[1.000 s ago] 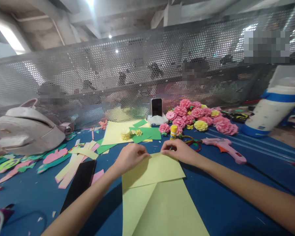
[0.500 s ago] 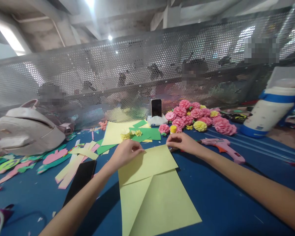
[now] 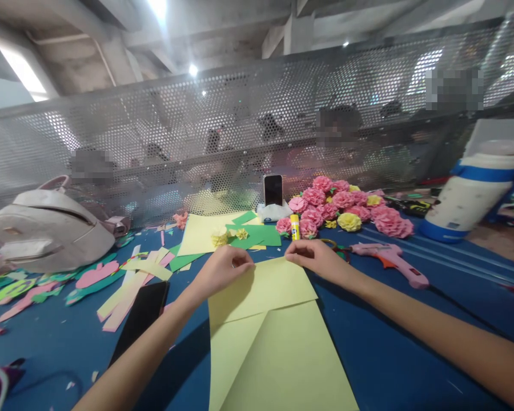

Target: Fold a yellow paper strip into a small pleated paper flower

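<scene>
A large sheet of yellow paper (image 3: pixel 300 354) lies in front of me on the blue table, its far part folded over toward me as a flap. A slanting crease runs across the lower part. My left hand (image 3: pixel 225 268) is closed in a pinch at the far left of the folded edge. At the far right of that edge my right hand (image 3: pixel 310 254) pinches the paper between thumb and fingers. Just beyond the right hand stands a yellow glue stick (image 3: pixel 294 227). A pink glue gun (image 3: pixel 392 261) lies to the right of it.
Pink and yellow paper flowers (image 3: pixel 342 202) are heaped at the back right, beside a white-and-blue bottle (image 3: pixel 471 194). A phone (image 3: pixel 273 190) stands upright at the back. Left are a dark phone (image 3: pixel 141 314), paper strips (image 3: pixel 132 285) and a pale backpack (image 3: pixel 51 222). Mesh panel (image 3: pixel 188 142) behind.
My right hand has shifted slightly left and nearer along the paper's far edge, uncovering more of the glue stick. The sheet's right side has moved a little to the right.
</scene>
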The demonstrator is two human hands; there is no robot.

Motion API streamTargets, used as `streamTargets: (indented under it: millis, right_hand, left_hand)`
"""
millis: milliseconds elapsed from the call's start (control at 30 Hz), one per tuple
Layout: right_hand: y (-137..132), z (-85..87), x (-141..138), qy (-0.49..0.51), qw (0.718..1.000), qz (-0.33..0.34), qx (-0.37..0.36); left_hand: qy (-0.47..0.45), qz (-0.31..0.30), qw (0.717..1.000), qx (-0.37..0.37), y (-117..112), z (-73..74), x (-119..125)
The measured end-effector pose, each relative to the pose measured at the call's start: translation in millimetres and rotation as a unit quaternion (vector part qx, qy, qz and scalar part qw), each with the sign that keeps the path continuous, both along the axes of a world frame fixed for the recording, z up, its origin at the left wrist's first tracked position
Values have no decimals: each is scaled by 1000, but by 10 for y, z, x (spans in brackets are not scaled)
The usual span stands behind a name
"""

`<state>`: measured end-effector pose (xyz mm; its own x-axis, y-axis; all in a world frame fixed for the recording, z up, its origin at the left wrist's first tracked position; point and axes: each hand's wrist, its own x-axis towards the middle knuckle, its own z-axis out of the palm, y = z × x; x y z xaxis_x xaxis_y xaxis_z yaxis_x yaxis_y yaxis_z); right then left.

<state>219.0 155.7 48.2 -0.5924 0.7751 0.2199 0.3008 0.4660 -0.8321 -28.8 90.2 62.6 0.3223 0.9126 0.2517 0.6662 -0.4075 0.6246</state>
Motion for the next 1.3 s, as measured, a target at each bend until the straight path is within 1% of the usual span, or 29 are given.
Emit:
streamTargets:
  millis: [133, 233, 300, 433, 633, 800, 933, 1100, 1200, 1300]
  right_hand:
    - [-109, 7, -49, 0, 1000, 6, 3]
    - [-218, 30, -100, -3, 1000, 20, 5]
    - [-253, 52, -117, -3, 1000, 23, 11]
    - [-159, 102, -67, 9, 999, 7, 31]
    - [104, 207, 136, 35, 997, -36, 60]
    - [184, 267, 196, 53, 994, -56, 77]
    - [204, 259, 197, 53, 994, -56, 81]
    - [252, 206, 244, 47, 993, -68, 80]
    - [303, 161, 284, 41, 994, -71, 71]
    - [350, 126, 307, 35, 995, -70, 60]
  left_hand:
    - [-14, -8, 1000, -3, -68, -19, 138]
    - [-22, -5, 1000, -3, -144, 4, 234]
    - [-22, -10, 1000, -7, -173, 35, 250]
    - [-21, -10, 1000, -9, -144, 117, 145]
    - [-30, 26, 999, 7, -39, 235, -135]
    - [-38, 44, 998, 14, -31, 301, -261]
    - [-42, 43, 998, 17, -7, 302, -317]
    - [-41, 57, 997, 29, 68, 237, -397]
    - [-37, 62, 997, 36, 78, 223, -399]
    - [-33, 64, 997, 40, 54, 243, -375]
